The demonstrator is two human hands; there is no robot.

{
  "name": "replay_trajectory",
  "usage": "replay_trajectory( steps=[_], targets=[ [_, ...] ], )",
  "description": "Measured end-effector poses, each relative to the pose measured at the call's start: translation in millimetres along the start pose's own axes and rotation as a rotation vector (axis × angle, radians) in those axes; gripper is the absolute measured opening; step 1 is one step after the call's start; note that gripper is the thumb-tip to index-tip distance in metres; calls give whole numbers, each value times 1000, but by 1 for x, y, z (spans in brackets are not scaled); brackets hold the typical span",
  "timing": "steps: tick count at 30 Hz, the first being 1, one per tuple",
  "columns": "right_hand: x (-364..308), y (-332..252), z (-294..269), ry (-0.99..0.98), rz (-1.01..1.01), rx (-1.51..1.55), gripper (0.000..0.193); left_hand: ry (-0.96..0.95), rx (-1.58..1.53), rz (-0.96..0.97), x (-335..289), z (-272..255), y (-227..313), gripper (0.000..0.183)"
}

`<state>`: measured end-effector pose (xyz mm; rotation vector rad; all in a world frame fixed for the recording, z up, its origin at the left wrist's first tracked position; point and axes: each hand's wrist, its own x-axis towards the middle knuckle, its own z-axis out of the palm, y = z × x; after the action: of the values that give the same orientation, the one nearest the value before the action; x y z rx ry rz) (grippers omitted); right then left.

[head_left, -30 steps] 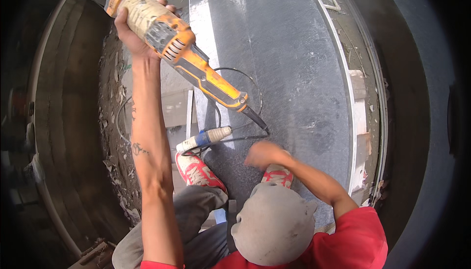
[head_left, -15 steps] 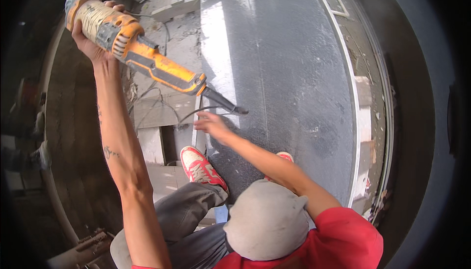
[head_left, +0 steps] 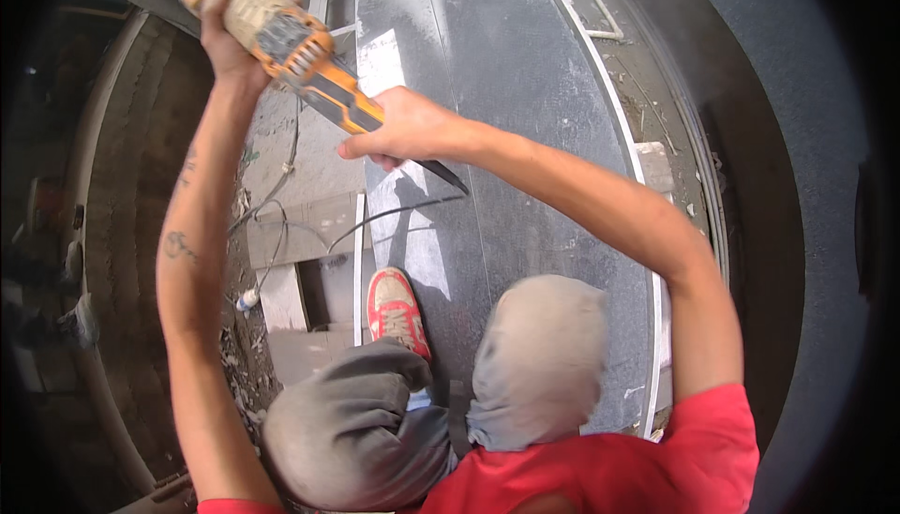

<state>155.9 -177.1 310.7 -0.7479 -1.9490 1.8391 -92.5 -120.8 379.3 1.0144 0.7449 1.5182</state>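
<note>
A worn orange-and-black angle grinder [head_left: 298,47] is held up at the upper left, tilted, its grey head close to the picture's top edge. My left hand [head_left: 231,51] wraps round the front of its body, where pale tape covers the casing. On the rear handle my right hand [head_left: 405,128] is closed, thumb below it. The disc does not show now. A black cord [head_left: 398,210] hangs from the handle's end and loops leftward. Beneath lies a long dark grey slab [head_left: 534,129], dusty, with bright sun patches on its left side.
My bent knees in grey trousers [head_left: 352,430] fill the lower middle, and one red-and-white shoe [head_left: 396,306] rests at the slab's left edge. Pale blocks [head_left: 283,298], rubble and loose cable lie left of the slab. A white strip [head_left: 609,106] edges its right side.
My right hand has risen from beside the cord and gripped the grinder's rear handle. The grinder has shifted up and right in view, and its disc has left the picture.
</note>
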Motion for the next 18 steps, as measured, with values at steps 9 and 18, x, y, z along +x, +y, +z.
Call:
replay_trajectory(
  steps=[9, 18],
  targets=[
    [-5, 134, 60, 404, 360, -278, 24, 61, -220, -279, -35, -31, -170, 67],
    [-23, 192, 95, 597, 747, -187, 34, 56, -483, -626, -73, -63, -311, 62]
  ],
)
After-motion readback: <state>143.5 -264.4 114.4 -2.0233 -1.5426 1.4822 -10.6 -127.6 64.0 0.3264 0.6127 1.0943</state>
